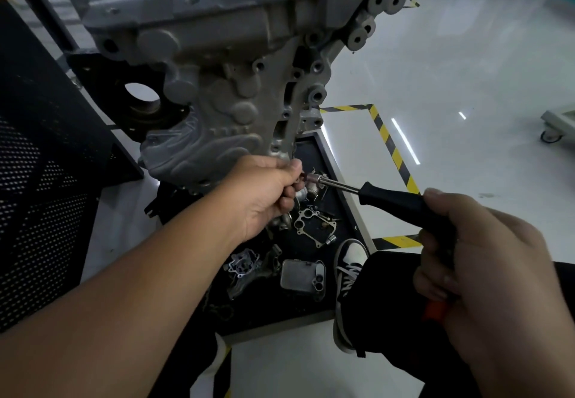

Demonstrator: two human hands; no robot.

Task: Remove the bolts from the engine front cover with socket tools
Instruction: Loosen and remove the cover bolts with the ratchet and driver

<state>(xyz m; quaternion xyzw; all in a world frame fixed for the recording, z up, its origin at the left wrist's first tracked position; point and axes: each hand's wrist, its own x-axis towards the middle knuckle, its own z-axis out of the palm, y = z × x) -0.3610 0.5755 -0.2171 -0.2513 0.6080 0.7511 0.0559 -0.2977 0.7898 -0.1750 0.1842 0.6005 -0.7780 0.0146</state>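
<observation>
Gripping black handle of socket driver point(367, 190): right hand point(485, 273), fingers curled round it. Pinching the driver's socket end and a small bolt point(302, 176): left hand point(267, 198), fingertips closed, just below lower edge of engine front cover point(217, 111). Lying beneath on dark tray point(351, 207): gasket point(314, 226), loose metal parts.
</observation>
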